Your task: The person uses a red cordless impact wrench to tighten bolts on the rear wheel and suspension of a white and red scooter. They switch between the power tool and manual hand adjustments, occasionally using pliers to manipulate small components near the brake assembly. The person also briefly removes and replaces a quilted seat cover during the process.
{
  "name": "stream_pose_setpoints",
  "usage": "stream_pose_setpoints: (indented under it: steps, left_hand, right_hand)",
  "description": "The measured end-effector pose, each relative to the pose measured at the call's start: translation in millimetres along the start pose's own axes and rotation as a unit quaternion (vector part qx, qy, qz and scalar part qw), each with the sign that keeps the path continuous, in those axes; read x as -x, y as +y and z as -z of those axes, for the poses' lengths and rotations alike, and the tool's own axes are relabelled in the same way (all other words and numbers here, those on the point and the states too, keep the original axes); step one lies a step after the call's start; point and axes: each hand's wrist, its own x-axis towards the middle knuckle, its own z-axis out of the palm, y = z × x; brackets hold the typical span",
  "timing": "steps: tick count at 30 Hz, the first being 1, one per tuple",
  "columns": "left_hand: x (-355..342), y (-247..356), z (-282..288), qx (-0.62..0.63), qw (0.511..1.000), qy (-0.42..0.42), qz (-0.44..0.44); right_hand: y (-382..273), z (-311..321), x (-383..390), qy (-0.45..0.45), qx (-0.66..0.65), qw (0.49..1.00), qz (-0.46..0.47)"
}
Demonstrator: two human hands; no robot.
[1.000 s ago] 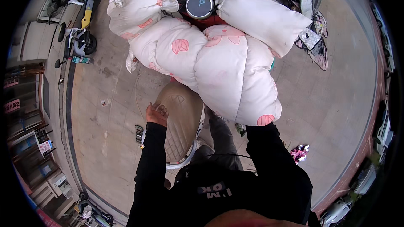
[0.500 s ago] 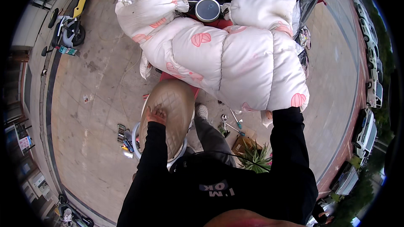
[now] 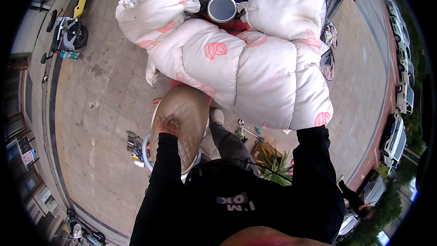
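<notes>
My left hand (image 3: pixel 168 126) rests on the brown quilted seat (image 3: pixel 187 130) of a scooter, its fingers apart and slightly curled. A thick white padded scooter windshield cover (image 3: pixel 264 79) with pink shell-like prints is draped across the handlebar and the front of the scooter. My right arm (image 3: pixel 314 148) reaches to the cover's near right corner; the cover hides the right hand, so its grip cannot be seen. The round display (image 3: pixel 222 9) shows between the cover's two sleeve-like ends, and a little red bodywork (image 3: pixel 234 26) is visible beneath it.
Tools (image 3: pixel 248 130) lie on the pavement right of my leg, by a cardboard box (image 3: pixel 268 151) and a spiky green plant (image 3: pixel 275 168). More small items (image 3: pixel 135 148) lie left of the seat. Parked scooters (image 3: pixel 75 32) stand far left, cars (image 3: pixel 393 141) far right. A person (image 3: pixel 355 198) is at lower right.
The cover's near right part has shifted slightly, and a white strap below it is now mostly hidden. My left hand stays on the seat. More of the person at lower right shows.
</notes>
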Motion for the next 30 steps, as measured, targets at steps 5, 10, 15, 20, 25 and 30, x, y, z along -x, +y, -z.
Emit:
stream_pose_setpoints:
  steps: [5, 10, 15, 20, 25, 30]
  left_hand:
    - [-8.2, 2.8, 7.3, -0.006, 1.0, 0.002, -0.001]
    - [-1.7, 9.0, 13.2, 0.005, 1.0, 0.013, -0.007]
    - [-11.8, 3.0, 3.1, 0.0, 1.0, -0.005, 0.002]
    - [-1.2, 0.8, 4.4, -0.002, 1.0, -0.01, -0.01]
    - [-4.1, -2.8, 9.3, -0.025, 0.999, -0.025, -0.033]
    - [-12.9, -4.0, 8.7, -0.023, 0.995, -0.09, -0.034]
  right_hand:
    - [14.7, 17.0, -10.2, 0.009, 0.001, 1.0, 0.0]
    - [18.7, 47.5, -24.2, 0.031, -0.009, 0.999, 0.006]
    - [-6.4, 52.8, -12.7, 0.014, -0.014, 0.999, 0.025]
    - [-44.5, -23.7, 14.0, -0.087, -0.034, 0.99, 0.101]
    - [-66.6, -113.6, 95.4, -0.204, -0.042, 0.962, 0.174]
    - [-7.8, -122.0, 214.2, -0.258, -0.033, 0.953, 0.154]
